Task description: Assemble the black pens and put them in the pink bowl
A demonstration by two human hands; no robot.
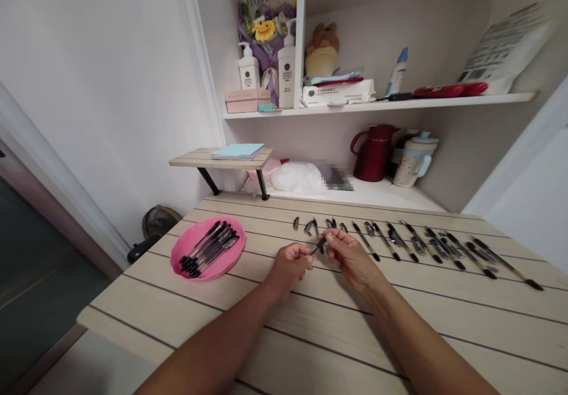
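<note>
A dark pen (318, 245) is held above the table between my two hands. My left hand (289, 269) is closed around its lower end, and my right hand (350, 259) pinches the upper end with thumb and fingers. Fingers cover both ends, so I cannot tell whether a cap is on it. To the right, several uncapped gel pens (385, 242) lie in a slanting row, with loose clear-and-black pen caps (309, 227) among and beside them. On the left, a pink plate (237, 247) carries a pile of capped pens (210, 247).
The plank-patterned table (310, 336) has a small raised shelf (195, 157) with blue paper (238, 151) at its back left. Behind stand a red jug (373, 155), a pale tumbler (412, 161) and a white fluffy bundle (298, 178). Bottles and packets line the upper shelf (266, 113).
</note>
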